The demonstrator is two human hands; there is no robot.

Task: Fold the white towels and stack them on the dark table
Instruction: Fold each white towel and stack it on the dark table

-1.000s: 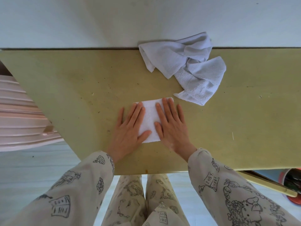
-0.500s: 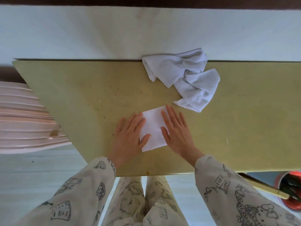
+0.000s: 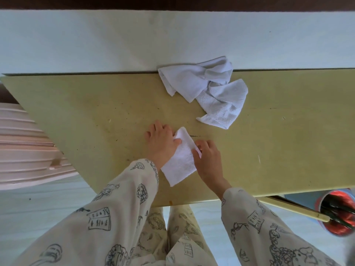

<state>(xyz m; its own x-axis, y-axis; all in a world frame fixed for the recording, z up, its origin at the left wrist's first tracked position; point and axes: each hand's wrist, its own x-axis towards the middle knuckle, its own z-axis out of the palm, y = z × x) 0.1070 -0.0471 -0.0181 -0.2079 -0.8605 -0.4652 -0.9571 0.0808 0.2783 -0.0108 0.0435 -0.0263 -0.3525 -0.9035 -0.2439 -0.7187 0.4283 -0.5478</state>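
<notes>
A small folded white towel [image 3: 181, 162] lies near the front edge of the yellow-green table [image 3: 92, 112], turned at an angle. My left hand [image 3: 160, 144] holds its left side, thumb on top of the cloth. My right hand [image 3: 208, 160] pinches its right edge with curled fingers. Whether the towel is off the table I cannot tell. A crumpled heap of white towels [image 3: 207, 89] lies unfolded at the table's far edge, apart from both hands.
A wide white surface [image 3: 115, 39] lies beyond the table, with a dark strip [image 3: 172, 2] along the top of the view. A pink ribbed object [image 3: 25, 150] stands at the left. A red bucket [image 3: 338, 214] sits at the lower right by a yellow bar.
Both hands lay flat, pressing the folded towel; now their fingers are curled round its sides. The towel has turned to an angle. The camera has tilted up.
</notes>
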